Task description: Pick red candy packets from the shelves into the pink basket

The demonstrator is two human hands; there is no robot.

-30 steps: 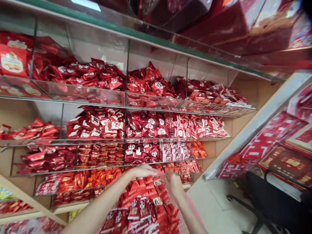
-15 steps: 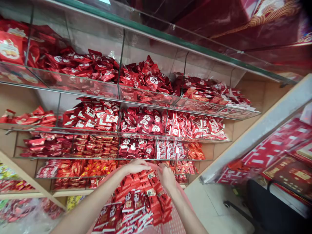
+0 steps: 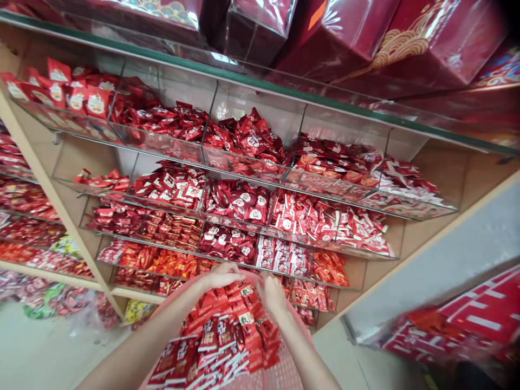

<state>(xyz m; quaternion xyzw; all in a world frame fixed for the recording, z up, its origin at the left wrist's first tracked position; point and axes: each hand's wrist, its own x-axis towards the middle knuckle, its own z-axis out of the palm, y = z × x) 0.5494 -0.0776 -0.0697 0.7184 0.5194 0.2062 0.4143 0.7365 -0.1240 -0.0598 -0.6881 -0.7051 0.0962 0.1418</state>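
Note:
My left hand (image 3: 222, 275) and my right hand (image 3: 271, 292) both curl over the far rim of a pink perforated basket (image 3: 282, 371). The basket is heaped with red foil-wrapped packets (image 3: 223, 336) printed with white labels. Both hands sit close together just above that pile. Each seems to grip the rim, though my fingers partly hide it.
Glass-fronted display shelves (image 3: 244, 173) filled with red and orange packets rise directly ahead. Large red gift boxes (image 3: 430, 38) lie on top. Red-and-white packaging (image 3: 467, 319) stands at right, a wooden shelf post (image 3: 52, 195) at left, and a pale floor (image 3: 36, 346) at lower left.
The view has tilted and swung, so the shelves sit at a different angle and the black chair is gone from view. My hands stay on the basket rim.

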